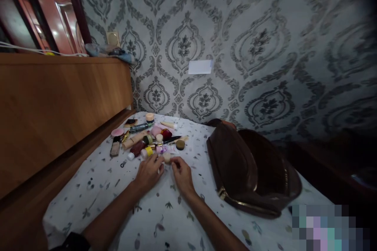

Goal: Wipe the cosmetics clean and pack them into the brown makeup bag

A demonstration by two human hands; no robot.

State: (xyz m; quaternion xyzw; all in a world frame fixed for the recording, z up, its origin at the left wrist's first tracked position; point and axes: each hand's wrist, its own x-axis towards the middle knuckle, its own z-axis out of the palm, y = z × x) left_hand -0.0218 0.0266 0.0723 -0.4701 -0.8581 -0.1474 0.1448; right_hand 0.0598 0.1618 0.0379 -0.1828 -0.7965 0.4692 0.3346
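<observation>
On a patterned white sheet, a small cream-coloured jar (167, 158) stands between my hands. My left hand (149, 171) lies at its left with fingers loosely bent and apart, beside a container with a yellow band (147, 152). To the right of the jar is my right hand (182, 174), its thumb and fingertips drawn together; whether they pinch something small is hidden. Just beyond lie a pink-and-white tube (165, 149), a dark red bottle (138, 148), a beige tube (134, 140), a round brown-topped pot (180, 144) and several other cosmetics.
A dark brown leather bag (235, 160) with a gold zip sits open at the right. A wooden cabinet (64, 113) borders the left side. Patterned wallpaper (184, 43) covers the wall behind. A foundation bottle (115, 147) and pink round item (117, 132) lie far left.
</observation>
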